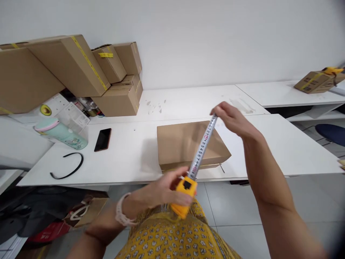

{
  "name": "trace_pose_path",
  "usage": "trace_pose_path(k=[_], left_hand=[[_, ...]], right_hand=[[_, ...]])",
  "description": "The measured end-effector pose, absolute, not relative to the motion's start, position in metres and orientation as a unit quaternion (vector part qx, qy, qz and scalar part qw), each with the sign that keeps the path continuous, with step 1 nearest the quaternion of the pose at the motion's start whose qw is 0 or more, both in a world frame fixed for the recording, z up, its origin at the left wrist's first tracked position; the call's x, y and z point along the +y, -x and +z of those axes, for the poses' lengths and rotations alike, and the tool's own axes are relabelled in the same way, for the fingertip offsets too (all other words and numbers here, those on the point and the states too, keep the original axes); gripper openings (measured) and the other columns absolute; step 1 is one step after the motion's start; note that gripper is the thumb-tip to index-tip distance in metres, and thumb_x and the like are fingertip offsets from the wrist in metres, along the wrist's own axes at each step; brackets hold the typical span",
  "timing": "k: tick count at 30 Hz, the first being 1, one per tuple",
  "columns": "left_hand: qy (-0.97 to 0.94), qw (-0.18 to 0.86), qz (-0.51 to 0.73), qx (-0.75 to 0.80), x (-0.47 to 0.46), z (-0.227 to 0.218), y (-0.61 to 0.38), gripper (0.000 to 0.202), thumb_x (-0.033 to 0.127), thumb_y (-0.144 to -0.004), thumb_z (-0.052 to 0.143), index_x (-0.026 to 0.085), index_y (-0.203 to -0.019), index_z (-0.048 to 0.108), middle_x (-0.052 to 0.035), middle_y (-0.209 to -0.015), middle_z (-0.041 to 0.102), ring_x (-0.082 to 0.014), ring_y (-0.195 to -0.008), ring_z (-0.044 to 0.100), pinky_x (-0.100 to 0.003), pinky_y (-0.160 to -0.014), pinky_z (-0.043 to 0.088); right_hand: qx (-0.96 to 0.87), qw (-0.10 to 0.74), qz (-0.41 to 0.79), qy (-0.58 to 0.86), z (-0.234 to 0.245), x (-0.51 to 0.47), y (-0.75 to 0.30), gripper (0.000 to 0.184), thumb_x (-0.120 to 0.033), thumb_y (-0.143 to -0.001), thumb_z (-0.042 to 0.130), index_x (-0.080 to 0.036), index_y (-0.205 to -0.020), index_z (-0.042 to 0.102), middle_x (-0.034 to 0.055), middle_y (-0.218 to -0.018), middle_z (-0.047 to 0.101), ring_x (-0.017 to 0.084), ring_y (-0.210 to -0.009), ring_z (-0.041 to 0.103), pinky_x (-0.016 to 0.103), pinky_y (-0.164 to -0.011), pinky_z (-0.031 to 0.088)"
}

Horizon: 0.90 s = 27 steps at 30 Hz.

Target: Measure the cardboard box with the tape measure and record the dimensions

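Observation:
My left hand is closed around a yellow tape measure case just off the table's front edge. Its white blade runs up and away over a flat brown cardboard box lying on the white table. My right hand pinches the blade's far tip above the box's back right corner. The blade hangs in the air above the box lid.
Stacked cardboard boxes fill the back left. A mint bottle, a black phone and a black curved band lie on the left. Another taped box sits on the far right table. Bags lie on the floor.

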<state>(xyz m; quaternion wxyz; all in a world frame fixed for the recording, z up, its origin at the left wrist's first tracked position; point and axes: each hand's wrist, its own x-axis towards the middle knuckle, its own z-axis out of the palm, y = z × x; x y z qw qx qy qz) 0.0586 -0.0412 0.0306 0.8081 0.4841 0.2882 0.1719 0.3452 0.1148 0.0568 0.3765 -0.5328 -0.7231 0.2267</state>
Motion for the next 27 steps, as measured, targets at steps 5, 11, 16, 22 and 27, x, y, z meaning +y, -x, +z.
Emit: trace_pose_path(k=[5, 11, 16, 22, 27], left_hand=[[-0.344, 0.841, 0.271, 0.316, -0.052, 0.009, -0.135, 0.073, 0.037, -0.059, 0.092, 0.018, -0.119, 0.054, -0.0062, -0.106, 0.062, -0.0145, -0.085, 0.058, -0.027, -0.073, 0.047], [-0.330, 0.829, 0.305, 0.334, -0.038, 0.009, -0.156, 0.060, 0.050, -0.058, 0.089, 0.018, -0.097, 0.056, -0.0067, -0.101, 0.061, -0.0140, -0.079, 0.055, -0.028, -0.067, 0.046], [-0.295, 0.838, 0.301, 0.347, -0.055, 0.001, -0.163, 0.061, 0.044, -0.059, 0.089, 0.020, -0.102, 0.052, -0.0043, -0.102, 0.060, -0.0139, -0.081, 0.059, -0.027, -0.069, 0.048], [-0.287, 0.837, 0.308, 0.351, -0.062, -0.002, -0.169, 0.059, 0.038, -0.062, 0.087, 0.020, -0.104, 0.050, -0.0036, -0.102, 0.060, -0.0111, -0.079, 0.056, -0.024, -0.067, 0.047], [-0.282, 0.836, 0.306, 0.358, -0.061, 0.001, -0.169, 0.060, 0.037, -0.061, 0.087, 0.020, -0.105, 0.050, -0.0042, -0.103, 0.060, -0.0113, -0.080, 0.056, -0.025, -0.067, 0.047]], right_hand=[[-0.826, 0.199, 0.239, 0.470, 0.047, 0.164, -0.300, 0.030, -0.046, -0.093, 0.048, -0.023, -0.074, 0.053, 0.0078, -0.084, 0.060, 0.025, -0.090, 0.052, 0.040, -0.082, 0.044], [-0.745, 0.316, 0.344, 0.475, 0.038, 0.101, -0.303, 0.032, -0.055, -0.091, 0.048, -0.027, -0.100, 0.061, 0.0064, -0.095, 0.064, 0.024, -0.090, 0.054, 0.038, -0.077, 0.046], [-0.677, 0.374, 0.419, 0.476, 0.049, 0.036, -0.306, 0.041, -0.062, -0.091, 0.047, -0.031, -0.114, 0.061, 0.0030, -0.101, 0.068, 0.024, -0.092, 0.057, 0.036, -0.073, 0.048], [-0.643, 0.382, 0.447, 0.491, 0.052, 0.037, -0.302, 0.046, -0.067, -0.089, 0.049, -0.031, -0.115, 0.061, 0.0027, -0.100, 0.068, 0.023, -0.089, 0.056, 0.034, -0.070, 0.045], [-0.636, 0.396, 0.449, 0.487, 0.052, 0.036, -0.302, 0.047, -0.070, -0.088, 0.050, -0.032, -0.113, 0.061, 0.0020, -0.099, 0.068, 0.022, -0.085, 0.055, 0.034, -0.068, 0.043]])
